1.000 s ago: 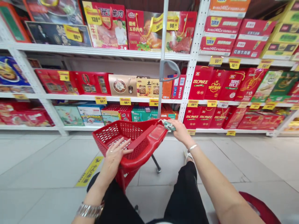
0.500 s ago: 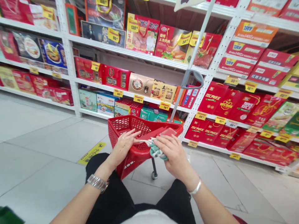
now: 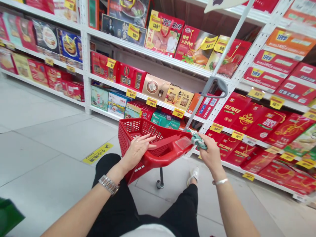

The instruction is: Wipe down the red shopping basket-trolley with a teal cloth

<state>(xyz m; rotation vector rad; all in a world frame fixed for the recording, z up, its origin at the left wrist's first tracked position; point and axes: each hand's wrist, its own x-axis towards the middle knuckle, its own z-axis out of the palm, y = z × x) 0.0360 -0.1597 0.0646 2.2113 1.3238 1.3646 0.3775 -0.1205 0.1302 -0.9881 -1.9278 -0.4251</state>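
My left hand point(image 3: 135, 153) lies palm down with its fingers spread on the red plastic shopping basket point(image 3: 138, 126), over its moulded lid near the rim. My right hand point(image 3: 211, 154) grips a knotted teal and white cloth point(image 3: 197, 140) at the basket's right corner. A small clear panel point(image 3: 184, 143) is set in the basket's red top. A grey telescopic pull handle point(image 3: 214, 87) rises from the basket, and a small caster point(image 3: 160, 185) shows on a black stem beneath it. A metal watch point(image 3: 108, 184) circles my left wrist and a thin bracelet point(image 3: 220, 181) my right.
White metal shelves point(image 3: 148, 93) with red gift boxes and yellow price tags stand ahead and to the right. Pale floor tiles point(image 3: 49, 131) carry a yellow floor sticker point(image 3: 98, 153). A green bag point(image 3: 8, 215) shows at the lower left, and my black trousers point(image 3: 113, 174) below.
My right hand has moved with the cloth from beside my left hand out to the basket's right corner. The view has tilted further, and my left hand stays on the basket.
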